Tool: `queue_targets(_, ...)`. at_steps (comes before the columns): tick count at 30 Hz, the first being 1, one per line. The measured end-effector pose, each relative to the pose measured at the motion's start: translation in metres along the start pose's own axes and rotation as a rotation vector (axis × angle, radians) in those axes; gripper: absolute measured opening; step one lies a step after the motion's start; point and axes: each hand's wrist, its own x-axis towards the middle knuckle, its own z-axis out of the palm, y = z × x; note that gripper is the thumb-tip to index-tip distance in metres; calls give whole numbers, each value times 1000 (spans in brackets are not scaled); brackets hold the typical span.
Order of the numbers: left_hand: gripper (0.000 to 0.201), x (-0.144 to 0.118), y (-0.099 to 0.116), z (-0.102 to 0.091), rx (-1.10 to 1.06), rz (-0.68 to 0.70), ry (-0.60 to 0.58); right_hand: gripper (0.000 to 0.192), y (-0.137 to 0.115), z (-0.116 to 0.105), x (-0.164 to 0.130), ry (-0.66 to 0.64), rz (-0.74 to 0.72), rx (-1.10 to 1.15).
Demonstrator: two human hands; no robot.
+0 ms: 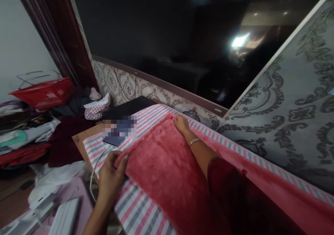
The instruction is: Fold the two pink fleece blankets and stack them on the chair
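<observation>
A fuzzy pinkish-red plush cloth (pixel 161 155) lies spread over a table covered with a pink, grey and white striped cloth (pixel 146 203). My left hand (pixel 113 172) pinches its near-left corner between thumb and fingers. At the far corner, my right hand (pixel 182 124) grips the edge, a silver bangle on that wrist. The edge between both hands runs fairly straight. Just beyond my left hand lies a smartphone (pixel 114 141), partly blurred out, with a white cable (pixel 92 184) near it. More of the red plush extends to the right, beneath my right arm.
A large dark screen (pixel 161 36) hangs on the patterned wall behind the table. Piled clothes (pixel 28 134) and a red shopping basket (pixel 49 92) are at the left. White boxes (pixel 65 216) sit on a pinkish surface at lower left. A black flat object (pixel 130 108) lies at the table's far end.
</observation>
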Motion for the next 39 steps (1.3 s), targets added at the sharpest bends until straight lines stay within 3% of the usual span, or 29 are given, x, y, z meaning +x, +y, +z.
queue_targets(5, 29, 0, 2, 2, -9, 2, -26, 39, 12, -22, -9, -69, -71, 11)
queue_targets(11, 28, -3, 4, 5, -45, 66, -51, 33, 80, -58, -65, -86, -53, -88)
queue_targets(16, 37, -4, 8, 5, -127, 94, -223, 32, 122, -81, -109, -75, -24, -166)
queue_targets(20, 38, -6, 9, 5, -167, 58, -271, 34, 117, -79, -118, -50, -12, -212)
queue_targets(25, 42, -7, 9, 4, -380, -31, -255, 28, 97, -65, -107, 14, 33, -217)
queue_targets(31, 33, -4, 6, 7, -409, -48, -110, 34, 100, -64, -88, 117, 165, -205)
queue_targets(34, 32, -3, 4, 9, -373, -65, -71, 31, 104, -57, -89, 94, 144, -169)
queue_targets(39, 33, -4, 4, 8, -383, -62, -114, 37, 108, -55, -103, 114, 59, -136)
